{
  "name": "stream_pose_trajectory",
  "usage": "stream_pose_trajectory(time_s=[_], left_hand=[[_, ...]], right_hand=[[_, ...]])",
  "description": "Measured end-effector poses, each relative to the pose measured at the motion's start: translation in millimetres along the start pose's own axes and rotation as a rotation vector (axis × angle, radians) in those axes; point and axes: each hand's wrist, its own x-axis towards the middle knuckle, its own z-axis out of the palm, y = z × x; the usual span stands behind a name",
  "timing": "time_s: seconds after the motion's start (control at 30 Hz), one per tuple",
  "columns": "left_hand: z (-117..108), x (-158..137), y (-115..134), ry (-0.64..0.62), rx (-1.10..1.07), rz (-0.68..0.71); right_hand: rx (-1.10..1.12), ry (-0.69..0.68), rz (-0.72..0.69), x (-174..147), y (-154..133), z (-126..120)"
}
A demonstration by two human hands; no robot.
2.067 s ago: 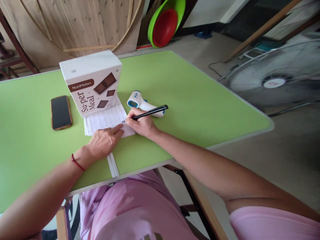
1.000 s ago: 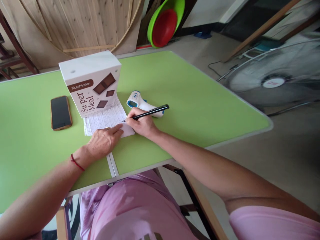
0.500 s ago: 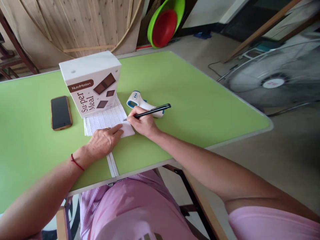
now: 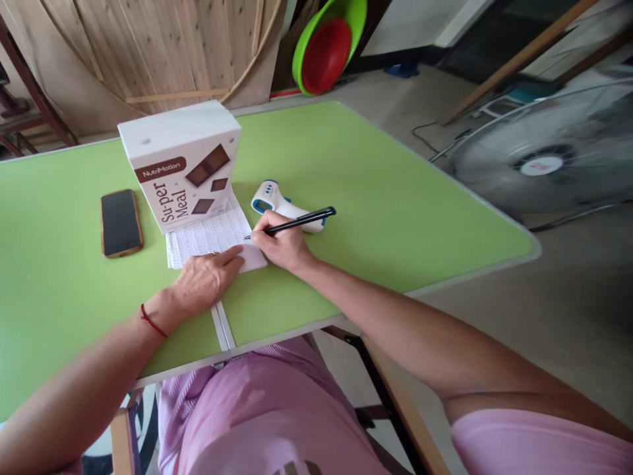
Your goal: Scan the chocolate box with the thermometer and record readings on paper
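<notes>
My right hand (image 4: 283, 243) is closed round a black pen (image 4: 301, 220), its tip touching a sheet of paper (image 4: 210, 235) that carries rows of handwriting. Flat on the lower edge of that paper lies my left hand (image 4: 210, 277), fingers stretched out, holding nothing. A white NutriMotion box (image 4: 182, 165) stands upright on the far part of the paper and hides some of it. Just behind my right hand rests a white and blue infrared thermometer (image 4: 270, 198), partly covered by the hand and pen.
A phone (image 4: 121, 223) in a brown case lies left of the box on the green folding table (image 4: 376, 198). Beyond the right table edge stands a large floor fan (image 4: 541, 161). Green and red basins (image 4: 325, 56) lean behind the table.
The pen's upper end has shifted very slightly left and down. My left hand, the paper, and the box stay where they were.
</notes>
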Motion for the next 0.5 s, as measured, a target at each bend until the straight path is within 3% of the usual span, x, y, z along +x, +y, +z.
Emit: stream_pose_trajectory(time_s=[0.5], left_hand=[[-2.0,0.2,-0.6,-0.030,-0.006,-0.008]], right_hand=[[0.023,0.037,-0.014,0.4,-3.3,-1.7]])
